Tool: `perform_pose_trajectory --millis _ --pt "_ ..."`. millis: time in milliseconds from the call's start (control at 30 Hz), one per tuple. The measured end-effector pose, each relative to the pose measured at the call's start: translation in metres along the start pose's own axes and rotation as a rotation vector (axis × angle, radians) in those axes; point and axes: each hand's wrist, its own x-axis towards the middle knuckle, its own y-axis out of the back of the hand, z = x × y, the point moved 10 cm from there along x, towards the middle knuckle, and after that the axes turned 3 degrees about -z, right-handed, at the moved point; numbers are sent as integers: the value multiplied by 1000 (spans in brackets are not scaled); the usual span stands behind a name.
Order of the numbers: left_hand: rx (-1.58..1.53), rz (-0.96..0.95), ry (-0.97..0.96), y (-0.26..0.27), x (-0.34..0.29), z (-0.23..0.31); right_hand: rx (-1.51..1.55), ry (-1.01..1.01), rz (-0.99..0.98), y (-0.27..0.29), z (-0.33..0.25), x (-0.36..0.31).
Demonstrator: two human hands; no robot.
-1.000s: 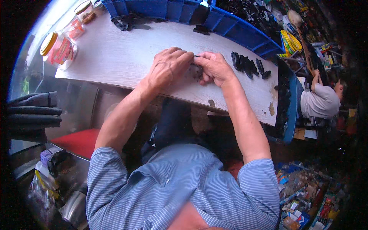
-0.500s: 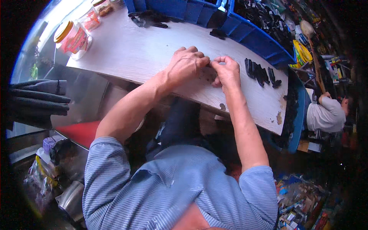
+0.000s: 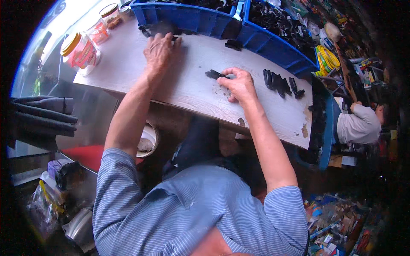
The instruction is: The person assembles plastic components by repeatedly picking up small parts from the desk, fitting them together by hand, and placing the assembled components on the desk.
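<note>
My right hand (image 3: 240, 85) is over the middle of the white tabletop (image 3: 192, 85), its thumb and fingers closed on one end of a small, elongated black piece (image 3: 216, 74). The exact kind of piece cannot be made out. At the far left, my left hand (image 3: 158, 54) reaches with fingers stretched out and apart to a low heap of black pieces (image 3: 147, 30) in front of a blue bin (image 3: 183, 15). Its fingertips are partly hidden among them. Right of my right hand, several similar black pieces (image 3: 276, 83) lie side by side in a row.
A second blue bin (image 3: 277, 45) full of black parts stands at the back right. One loose dark piece (image 3: 233, 45) lies before it. Jars (image 3: 81, 53) line the table's left end. A white bucket (image 3: 147, 141) sits below the front edge. Another person (image 3: 358, 123) is at the right.
My hands were together over the table's middle. The left has moved away to the far-left heap; the right has shifted slightly left and down, the black piece now showing in its fingers.
</note>
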Motion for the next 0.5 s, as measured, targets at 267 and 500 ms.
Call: perform_pose_trajectory --millis 267,500 --pt "-206 -3 -292 9 -33 25 357 -94 119 37 43 -1" --pt "-153 -10 -313 21 -51 39 479 -188 416 114 78 -15"
